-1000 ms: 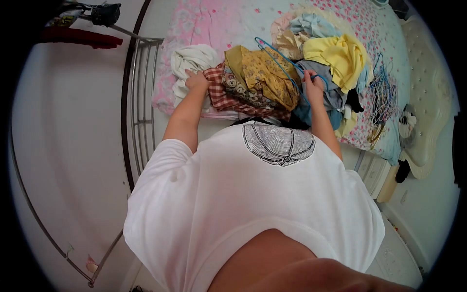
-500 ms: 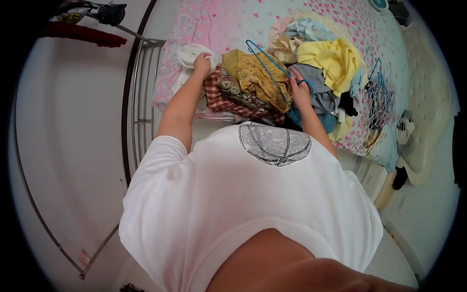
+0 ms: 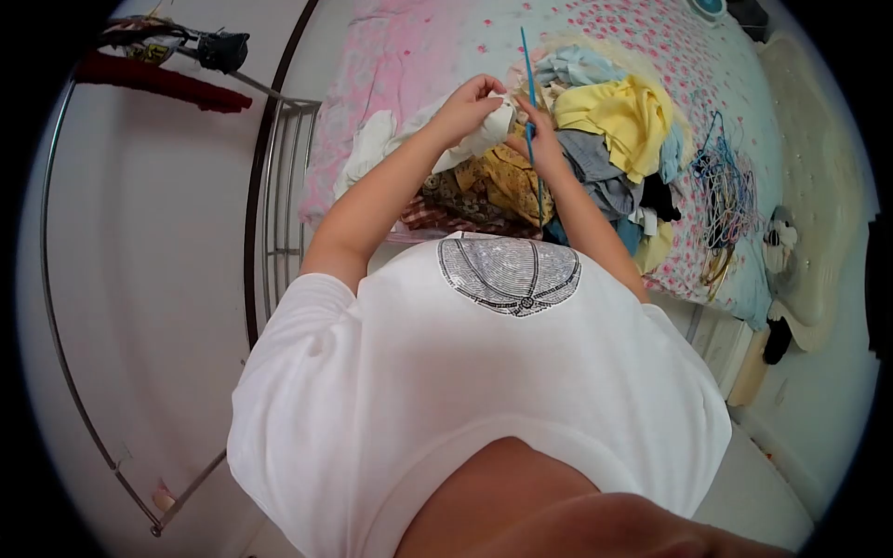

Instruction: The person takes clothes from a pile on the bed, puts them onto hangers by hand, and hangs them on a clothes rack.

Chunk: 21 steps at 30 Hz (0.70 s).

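My left hand [image 3: 471, 110] is closed on a white garment [image 3: 372, 149], which it holds up over the clothes with the rest of the cloth trailing left onto the bed. Close beside it, my right hand [image 3: 542, 144] grips a blue clothes hanger [image 3: 530, 70], seen nearly edge-on and upright. An edge of the white garment meets the fingers of my right hand. Beneath both hands lie a mustard floral garment [image 3: 512, 181] and a red checked one [image 3: 420, 214]. A yellow garment [image 3: 621, 116] and a grey garment [image 3: 603, 172] are heaped right of my right hand.
A tangle of wire hangers [image 3: 726, 186] lies on the flowered bed [image 3: 423, 42], near the padded headboard [image 3: 819, 195]. Metal bars [image 3: 279, 186] stand at the bed's left side. Dark red cloth [image 3: 167, 86] hangs from a rail at upper left.
My left hand has lifted the white garment and carried it right, across to my right hand. The blue hanger has turned from lying slanted over the clothes to standing edge-on.
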Available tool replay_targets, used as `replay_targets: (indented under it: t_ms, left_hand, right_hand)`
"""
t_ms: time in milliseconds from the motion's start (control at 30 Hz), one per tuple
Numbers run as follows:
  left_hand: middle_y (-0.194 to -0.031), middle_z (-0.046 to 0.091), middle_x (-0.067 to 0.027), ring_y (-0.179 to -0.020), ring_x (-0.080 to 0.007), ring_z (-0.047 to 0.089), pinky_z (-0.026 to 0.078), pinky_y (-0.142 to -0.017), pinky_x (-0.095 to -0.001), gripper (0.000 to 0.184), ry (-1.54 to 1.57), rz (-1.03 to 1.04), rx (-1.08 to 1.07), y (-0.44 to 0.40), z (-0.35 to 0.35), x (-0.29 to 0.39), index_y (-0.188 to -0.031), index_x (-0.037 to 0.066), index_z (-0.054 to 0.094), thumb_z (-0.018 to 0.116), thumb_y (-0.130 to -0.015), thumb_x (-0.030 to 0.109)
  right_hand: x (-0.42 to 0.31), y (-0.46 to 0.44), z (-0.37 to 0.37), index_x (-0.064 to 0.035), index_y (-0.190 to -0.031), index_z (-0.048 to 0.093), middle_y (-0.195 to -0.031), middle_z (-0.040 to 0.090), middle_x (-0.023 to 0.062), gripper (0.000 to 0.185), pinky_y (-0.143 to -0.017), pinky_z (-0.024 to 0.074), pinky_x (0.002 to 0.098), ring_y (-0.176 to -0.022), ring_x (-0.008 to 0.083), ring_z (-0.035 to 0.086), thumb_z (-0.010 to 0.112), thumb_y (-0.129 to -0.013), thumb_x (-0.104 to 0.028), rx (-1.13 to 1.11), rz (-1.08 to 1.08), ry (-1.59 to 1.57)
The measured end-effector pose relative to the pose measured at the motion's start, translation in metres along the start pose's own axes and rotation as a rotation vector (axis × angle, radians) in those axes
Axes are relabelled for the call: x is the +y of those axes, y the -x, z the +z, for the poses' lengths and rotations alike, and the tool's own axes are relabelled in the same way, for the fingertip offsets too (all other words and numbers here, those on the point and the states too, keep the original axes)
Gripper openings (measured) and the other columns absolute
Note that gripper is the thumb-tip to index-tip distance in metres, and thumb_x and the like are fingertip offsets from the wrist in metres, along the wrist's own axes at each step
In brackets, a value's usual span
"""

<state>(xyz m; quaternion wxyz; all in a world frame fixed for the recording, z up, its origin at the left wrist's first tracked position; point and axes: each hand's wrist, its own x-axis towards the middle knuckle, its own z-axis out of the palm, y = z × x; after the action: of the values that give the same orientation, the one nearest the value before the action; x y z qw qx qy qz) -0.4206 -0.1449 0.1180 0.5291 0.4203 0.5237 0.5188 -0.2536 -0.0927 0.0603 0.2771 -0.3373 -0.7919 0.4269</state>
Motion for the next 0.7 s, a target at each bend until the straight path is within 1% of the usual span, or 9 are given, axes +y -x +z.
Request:
replay_targets:
  t_ms: [67,200,233,267,333,400,500,600,700]
  left_hand:
    - [-0.086,0.049,0.0003,-0.082,-0.0070,0.048,0.039,-0.071,-0.0194,0.021,-0.027,0.037,-0.049,0.001,-0.003,0.009,-0.104,0.005,0.048,0.053,-0.084,0.009]
    - [-0.098,0.048,-0.0031,-0.092,-0.0109,0.047,0.039,-0.079,-0.0229,0.030,-0.021,0.168,-0.048,0.002,-0.017,0.006,-0.110,0.005,0.043,0.055,-0.084,0.011]
    - [-0.102,0.047,-0.0044,-0.095,-0.0122,0.046,0.039,-0.081,-0.0239,0.033,0.004,0.212,-0.021,0.002,-0.021,0.004,-0.112,0.005,0.041,0.056,-0.083,0.012]
    - [-0.110,0.044,-0.0133,-0.104,-0.0217,0.045,0.039,-0.087,-0.0305,0.055,-0.134,0.265,0.072,0.004,-0.028,0.001,-0.118,0.004,0.037,0.065,-0.076,0.026]
    - [-0.115,0.042,-0.0171,-0.109,-0.0266,0.042,0.036,-0.091,-0.0353,0.071,-0.452,0.327,0.120,-0.002,-0.050,-0.027,-0.122,0.003,0.035,0.070,-0.067,0.034]
    - [-0.125,0.036,-0.0219,-0.115,-0.0336,0.037,0.030,-0.097,-0.0420,0.097,-0.808,0.282,0.115,0.000,-0.072,-0.056,-0.128,0.003,0.029,0.075,-0.053,0.043]
    - [-0.123,0.043,-0.0185,-0.112,-0.0327,0.041,0.032,-0.094,-0.0437,0.081,-0.913,0.217,0.175,-0.015,-0.102,-0.111,-0.124,0.008,0.038,0.072,-0.058,0.039]
    - [-0.107,0.056,-0.0156,-0.101,-0.0327,0.050,0.038,-0.085,-0.0419,0.046,-0.932,-0.043,0.106,-0.002,-0.090,-0.081,-0.109,0.011,0.052,0.064,-0.069,0.028]
    - [-0.090,0.062,-0.0143,-0.088,-0.0344,0.056,0.042,-0.075,-0.0395,0.020,-0.752,0.080,0.253,-0.023,-0.107,-0.106,-0.094,0.010,0.059,0.054,-0.076,0.016]
  right_hand:
    - [-0.008,-0.015,0.006,-0.0063,-0.121,0.047,-0.103,0.049,0.0137,0.061,-0.072,0.0410,0.0326,-0.088,0.0240,0.049,0.071,-0.065,-0.017,-0.029,-0.031,-0.104]
    - [-0.034,-0.043,0.017,-0.0010,-0.093,0.059,-0.078,0.057,0.0125,0.021,-0.068,0.0421,0.0314,-0.072,0.0218,0.053,0.053,-0.072,-0.002,0.142,-0.346,-0.122]
    - [-0.053,-0.044,0.009,-0.0007,-0.093,0.059,-0.078,0.058,0.0126,0.022,-0.068,0.0421,0.0314,-0.072,0.0211,0.054,0.052,-0.072,-0.001,0.102,-0.186,-0.144]
    - [-0.071,-0.046,0.002,-0.0004,-0.093,0.058,-0.078,0.059,0.0128,0.022,-0.068,0.0420,0.0313,-0.072,0.0205,0.054,0.051,-0.072,-0.001,0.061,-0.029,-0.166]
    - [-0.048,-0.062,0.014,0.0012,-0.092,0.057,-0.079,0.060,0.0105,0.020,-0.065,0.0418,0.0311,-0.069,0.0164,0.051,0.050,-0.073,-0.001,0.214,-0.168,-0.292]
    - [-0.053,-0.068,0.000,0.0020,-0.091,0.057,-0.080,0.060,0.0082,0.017,-0.063,0.0418,0.0307,-0.069,0.0145,0.050,0.050,-0.076,-0.003,0.214,-0.116,-0.344]
    - [-0.077,-0.066,-0.027,0.0037,-0.090,0.057,-0.080,0.060,0.0057,0.017,-0.062,0.0423,0.0299,-0.070,0.0131,0.051,0.051,-0.082,-0.009,0.241,-0.070,-0.385]
    - [-0.083,-0.061,-0.055,0.0038,-0.090,0.057,-0.081,0.059,0.0062,0.020,-0.060,0.0413,0.0301,-0.070,0.0134,0.051,0.052,-0.084,-0.015,0.391,-0.118,-0.373]
    - [-0.075,-0.049,-0.075,0.0044,-0.092,0.057,-0.083,0.060,0.0083,0.023,-0.064,0.0415,0.0313,-0.073,0.0160,0.052,0.052,-0.084,-0.016,0.436,0.025,-0.262]
